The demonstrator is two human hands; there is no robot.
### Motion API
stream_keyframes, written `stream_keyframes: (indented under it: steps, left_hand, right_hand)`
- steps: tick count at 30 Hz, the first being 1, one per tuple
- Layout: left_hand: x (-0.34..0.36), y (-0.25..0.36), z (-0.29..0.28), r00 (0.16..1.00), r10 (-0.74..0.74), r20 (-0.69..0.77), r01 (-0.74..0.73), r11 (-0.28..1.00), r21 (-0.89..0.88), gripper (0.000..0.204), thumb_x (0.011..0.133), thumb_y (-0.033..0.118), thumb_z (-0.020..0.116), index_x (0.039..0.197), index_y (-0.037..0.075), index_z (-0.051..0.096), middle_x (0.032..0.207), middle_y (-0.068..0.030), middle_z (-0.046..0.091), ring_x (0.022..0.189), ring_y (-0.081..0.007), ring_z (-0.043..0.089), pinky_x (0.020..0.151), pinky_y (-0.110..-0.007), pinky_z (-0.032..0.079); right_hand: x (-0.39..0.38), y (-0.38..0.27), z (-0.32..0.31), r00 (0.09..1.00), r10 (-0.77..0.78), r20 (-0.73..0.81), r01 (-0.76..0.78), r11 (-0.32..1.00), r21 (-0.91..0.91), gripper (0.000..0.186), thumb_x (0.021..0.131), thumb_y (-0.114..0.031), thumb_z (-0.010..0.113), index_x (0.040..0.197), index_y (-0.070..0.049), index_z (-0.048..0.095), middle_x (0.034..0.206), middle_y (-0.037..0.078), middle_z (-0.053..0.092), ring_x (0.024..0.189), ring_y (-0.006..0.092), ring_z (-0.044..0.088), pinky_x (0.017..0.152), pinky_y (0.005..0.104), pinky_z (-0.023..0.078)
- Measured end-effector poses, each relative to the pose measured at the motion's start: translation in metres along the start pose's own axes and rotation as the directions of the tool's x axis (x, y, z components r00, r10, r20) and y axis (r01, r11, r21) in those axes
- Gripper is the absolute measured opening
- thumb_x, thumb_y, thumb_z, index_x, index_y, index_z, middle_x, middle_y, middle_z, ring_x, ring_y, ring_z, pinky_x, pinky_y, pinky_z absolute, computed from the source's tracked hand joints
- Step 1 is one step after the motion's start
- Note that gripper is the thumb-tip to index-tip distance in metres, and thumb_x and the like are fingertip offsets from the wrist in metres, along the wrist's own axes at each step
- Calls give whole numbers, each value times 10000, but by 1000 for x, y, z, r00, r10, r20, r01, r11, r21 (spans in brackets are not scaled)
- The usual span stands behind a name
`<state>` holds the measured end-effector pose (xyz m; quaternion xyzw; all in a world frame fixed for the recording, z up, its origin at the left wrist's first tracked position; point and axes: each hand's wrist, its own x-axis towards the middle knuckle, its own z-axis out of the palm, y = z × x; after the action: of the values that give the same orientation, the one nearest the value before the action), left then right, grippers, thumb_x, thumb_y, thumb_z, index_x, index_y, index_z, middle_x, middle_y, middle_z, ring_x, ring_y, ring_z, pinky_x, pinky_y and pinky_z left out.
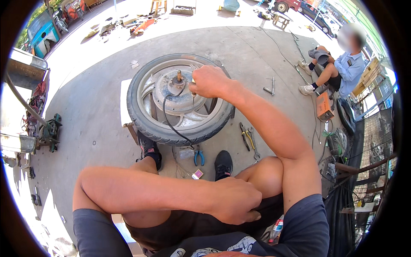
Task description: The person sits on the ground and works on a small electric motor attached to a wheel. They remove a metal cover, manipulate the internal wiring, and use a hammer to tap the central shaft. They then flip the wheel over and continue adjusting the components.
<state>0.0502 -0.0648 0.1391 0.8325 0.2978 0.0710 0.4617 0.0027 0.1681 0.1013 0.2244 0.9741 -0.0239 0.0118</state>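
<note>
A wheel with a black tyre (pixel 147 128) and a grey hub motor (pixel 171 92) lies flat on the concrete in front of me, a black cable running from its axle over the tyre. My right hand (pixel 208 81) is closed round a screwdriver (pixel 193 97) whose tip points down onto the hub. My left hand (pixel 235 199) rests in a loose fist on my lap beside my right knee, holding nothing that I can see. My feet in black shoes sit against the near side of the tyre.
Yellow-handled pliers and a wrench (pixel 249 139) lie right of the wheel, blue-handled pliers (pixel 198 157) near my feet. A metal tool (pixel 269 88) lies farther right. A person in a blue shirt (pixel 349 68) sits at the far right beside an orange box (pixel 324 106). Machinery stands at the left.
</note>
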Motion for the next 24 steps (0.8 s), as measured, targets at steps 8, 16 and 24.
stream_keyframes:
  steps: [8, 16, 24]
  left_hand:
    - [-1, 3, -5, 999, -8, 45, 8, 1000, -7, 503, 1014, 371, 527, 757, -49, 627, 672, -258, 617, 709, -469, 618, 649, -528, 491]
    - [-1, 4, -7, 997, -18, 80, 15, 999, 39, 499, 1034, 392, 497, 813, -35, 628, 680, -247, 609, 673, -464, 597, 600, -534, 444]
    - [1, 0, -5, 995, -17, 94, 12, 999, 51, 494, 1039, 403, 488, 854, -24, 654, 669, -232, 620, 671, -444, 622, 623, -525, 473]
  right_hand:
    - [-4, 0, 4, 998, 26, -49, -22, 997, 69, 435, 892, -399, 587, 835, 5, 739, 869, 227, 725, 874, 397, 708, 813, 488, 560]
    - [-2, 3, 5, 1000, -10, 28, 8, 998, 60, 328, 882, -325, 636, 977, -36, 758, 1028, 188, 740, 1028, 358, 695, 897, 476, 541]
    - [-3, 0, 5, 1000, 26, -8, -25, 998, 66, 343, 885, -347, 618, 939, -39, 758, 973, 183, 739, 983, 348, 702, 855, 468, 549]
